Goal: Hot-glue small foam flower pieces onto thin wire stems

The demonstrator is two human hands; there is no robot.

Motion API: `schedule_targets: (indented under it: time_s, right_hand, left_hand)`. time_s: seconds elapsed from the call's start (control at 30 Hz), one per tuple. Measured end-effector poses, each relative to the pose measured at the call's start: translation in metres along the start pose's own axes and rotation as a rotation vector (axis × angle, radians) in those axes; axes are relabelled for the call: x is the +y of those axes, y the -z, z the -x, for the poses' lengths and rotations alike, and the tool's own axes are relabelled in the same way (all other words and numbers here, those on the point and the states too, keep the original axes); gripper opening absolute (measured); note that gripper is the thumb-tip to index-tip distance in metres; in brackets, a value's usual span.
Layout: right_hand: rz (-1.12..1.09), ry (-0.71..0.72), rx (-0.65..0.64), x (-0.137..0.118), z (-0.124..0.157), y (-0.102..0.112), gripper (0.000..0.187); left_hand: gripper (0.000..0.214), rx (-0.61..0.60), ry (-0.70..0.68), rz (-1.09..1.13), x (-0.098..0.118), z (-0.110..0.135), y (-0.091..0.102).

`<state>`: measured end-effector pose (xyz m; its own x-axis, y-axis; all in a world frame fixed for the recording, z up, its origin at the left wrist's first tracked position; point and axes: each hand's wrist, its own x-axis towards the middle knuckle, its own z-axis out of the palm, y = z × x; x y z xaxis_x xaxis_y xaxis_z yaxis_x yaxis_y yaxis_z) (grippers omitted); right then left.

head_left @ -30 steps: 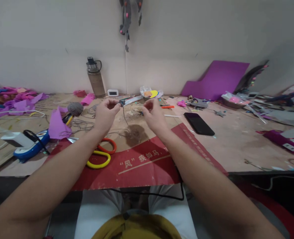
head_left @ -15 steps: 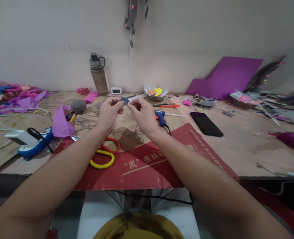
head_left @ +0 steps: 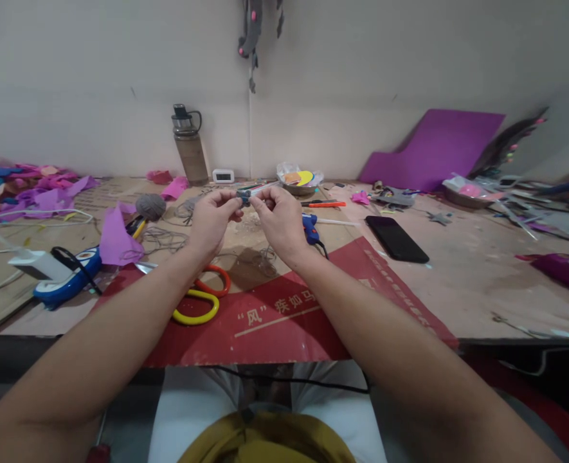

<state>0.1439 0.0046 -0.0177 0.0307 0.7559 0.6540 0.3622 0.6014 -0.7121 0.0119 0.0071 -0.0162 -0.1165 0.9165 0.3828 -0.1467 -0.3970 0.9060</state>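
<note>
Between my two hands, above the middle of the table, is a small dark grey-blue piece, too small to name. My left hand pinches its left side between thumb and fingers. On its right side, the thumb and fingers of my right hand close on it as well. Below my left wrist lie scissors with one red and one yellow handle, their blades partly behind my forearm. A blue glue gun rests just right of my right hand, partly hidden by it. Loose grey yarn lies left of my left hand.
A red printed sheet covers the table's front. Right of it lies a black phone. A water bottle and small white clock stand at the back. Left are a grey yarn ball, purple felt and a blue power strip.
The small piece has turned slightly between my fingertips and now lies flatter. My right hand has shifted a little, and the whole view has moved slightly.
</note>
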Motion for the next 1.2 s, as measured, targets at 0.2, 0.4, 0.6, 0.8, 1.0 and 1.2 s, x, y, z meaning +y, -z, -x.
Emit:
schedule_targets:
  time_s: [0.2,0.4,0.6,0.8,1.0,1.2]
  right_hand:
    - [0.079,0.022,-0.010,-0.002,0.000,0.001,0.017]
    - [0.107,0.021,-0.010,-0.003,0.000,0.002,0.017]
    - [0.118,0.025,0.006,-0.002,0.000,0.002,0.018]
    - [0.055,-0.042,-0.020,-0.001,-0.001,0.002,0.011]
    - [0.023,-0.110,-0.054,0.008,-0.006,0.007,0.017]
    - [0.083,-0.098,-0.094,0.014,-0.008,0.013,0.016]
  left_hand:
    - [0.007,0.007,0.007,-0.022,0.001,0.001,-0.001]
    - [0.006,-0.006,0.004,-0.004,0.001,0.002,-0.001]
    - [0.005,-0.016,0.007,-0.013,0.001,0.002,-0.002]
    - [0.003,-0.071,0.016,0.014,0.001,0.002,-0.002]
    - [0.008,-0.217,0.067,-0.073,0.001,-0.003,0.004]
    - [0.018,-0.256,0.131,-0.153,0.006,-0.006,0.007]
